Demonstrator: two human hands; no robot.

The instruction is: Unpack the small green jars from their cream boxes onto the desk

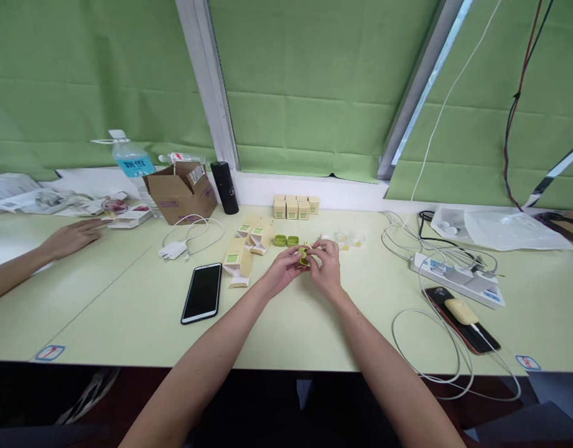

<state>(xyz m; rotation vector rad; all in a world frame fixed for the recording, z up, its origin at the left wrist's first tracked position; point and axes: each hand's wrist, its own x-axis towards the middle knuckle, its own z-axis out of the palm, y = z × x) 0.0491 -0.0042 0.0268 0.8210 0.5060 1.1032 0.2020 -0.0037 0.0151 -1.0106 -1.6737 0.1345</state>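
A small green container (303, 256) is held above the table (314, 339), in front of the wearer, right between the two hands. The left hand (283, 272) has its fingers and thumb clamped on it from the left; the right hand (327, 270) meets it from the right, its fingers bent inward and the tips at the container's edge, though whether they pinch it or merely press, I cannot tell. Neither hand is nearer: the container lies at the fingertips of both, and they cover too much of it to show its long axis. Just beyond the left hand sit two green open-topped tins (286, 240), side by side; clear plastic cups (344, 241) stand beyond the right hand. Opened cartons (238, 260) lie to the left of the tins, and closed cartons (292, 208) are grouped farther back, near the wall. Farther left are a smartphone (202, 292), a white charger (173, 250) and a black thermos (224, 188); to the right, a power strip (449, 280). At the far left, another person's hand (76, 238) reaches over the table, well apart.
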